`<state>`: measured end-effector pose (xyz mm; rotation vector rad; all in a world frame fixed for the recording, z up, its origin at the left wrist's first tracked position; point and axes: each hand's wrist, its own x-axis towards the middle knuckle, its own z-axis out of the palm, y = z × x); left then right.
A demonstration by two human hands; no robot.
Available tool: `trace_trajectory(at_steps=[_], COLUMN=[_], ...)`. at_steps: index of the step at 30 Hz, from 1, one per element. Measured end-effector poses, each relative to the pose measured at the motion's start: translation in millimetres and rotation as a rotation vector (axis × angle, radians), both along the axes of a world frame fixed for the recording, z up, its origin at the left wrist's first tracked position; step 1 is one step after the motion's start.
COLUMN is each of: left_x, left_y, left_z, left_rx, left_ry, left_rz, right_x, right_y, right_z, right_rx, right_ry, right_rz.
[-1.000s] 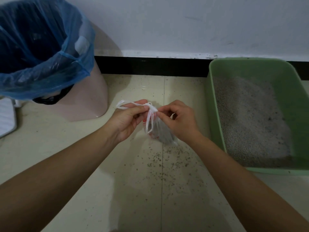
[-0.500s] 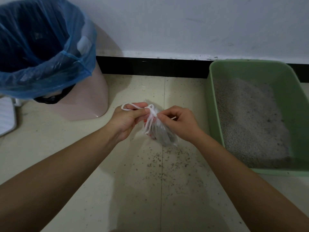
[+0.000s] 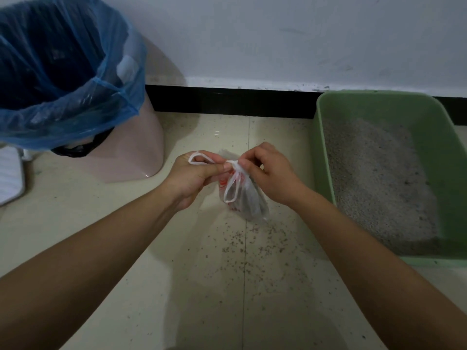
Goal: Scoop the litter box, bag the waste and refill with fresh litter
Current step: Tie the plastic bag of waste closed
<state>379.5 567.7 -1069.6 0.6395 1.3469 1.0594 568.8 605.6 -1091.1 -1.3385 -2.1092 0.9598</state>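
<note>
A small clear plastic waste bag (image 3: pixel 249 200) with red print hangs just above the floor between my hands, dark litter clumps showing through it. My left hand (image 3: pixel 194 176) pinches one white handle loop at the bag's neck. My right hand (image 3: pixel 271 175) pinches the knot from the other side, while a second loop dangles down the bag's front. The green litter box (image 3: pixel 326 152) stands to the right against the wall, grey litter spread over its bottom.
A pink bin (image 3: pixel 141 145) lined with a blue bag (image 3: pixel 101 92) stands at the left by the wall. Loose litter grains (image 3: pixel 252 243) are scattered on the tiled floor below the bag. A white object (image 3: pixel 10 178) lies at the far left edge.
Both hands have kept working the bag's handles at the knot and shifted slightly. The dangling loop now hangs lower down the bag's front.
</note>
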Motion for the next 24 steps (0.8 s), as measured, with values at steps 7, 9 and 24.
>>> trace_trajectory(at_steps=[7,9,24], left_x=[-13,-21,-17], left_y=[-1,-4,-10], left_z=[-11,-20,-42], left_rx=[-0.078,-0.13,-0.027], left_ry=[0.087,0.134,0.507], left_rz=[0.014,0.048,-0.313], right_x=[23,35,10], right_y=[7,4,-14], right_z=[-24,-36,-39], right_rx=[0.575,0.465,-0.049], right_ry=[-0.65,-0.698,-0.222], right_rz=[0.13,0.084,-0.019])
